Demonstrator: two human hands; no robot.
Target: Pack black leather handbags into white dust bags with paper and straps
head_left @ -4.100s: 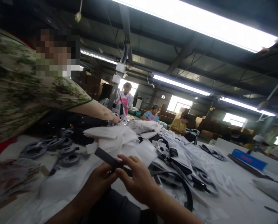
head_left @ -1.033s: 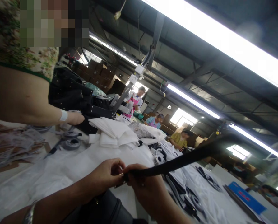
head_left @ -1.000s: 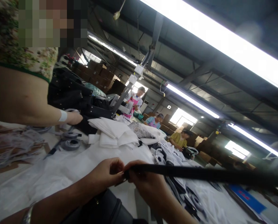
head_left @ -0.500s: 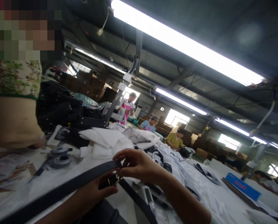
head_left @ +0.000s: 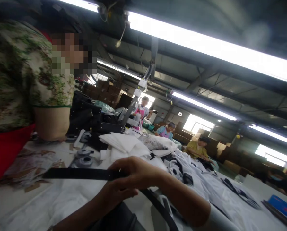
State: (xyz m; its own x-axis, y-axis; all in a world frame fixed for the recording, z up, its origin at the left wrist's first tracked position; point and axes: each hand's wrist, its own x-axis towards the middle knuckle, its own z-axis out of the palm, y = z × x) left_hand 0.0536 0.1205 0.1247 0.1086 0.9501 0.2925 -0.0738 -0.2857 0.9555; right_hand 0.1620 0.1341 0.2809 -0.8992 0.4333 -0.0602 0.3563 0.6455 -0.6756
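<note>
A long black belt (head_left: 76, 173) stretches level to the left above the table, its free end near the table's left side. My right hand (head_left: 136, 171) is closed over the belt from above, fingers curled round it. My left hand (head_left: 117, 195) sits just under the right one, also closed round the belt, whose other part (head_left: 162, 210) curves down to the right toward me. The buckle is hidden inside my hands.
A person in a flowered top (head_left: 25, 77) stands close at the left. Rolled belts (head_left: 84, 158), a stack of white bags (head_left: 124, 144) and black bags (head_left: 90, 117) lie on the white-covered table (head_left: 61, 199). Several workers sit farther back.
The belt swung from pointing right to pointing left across the table. My right hand moved over the top of it. The person at the left drew their arm back.
</note>
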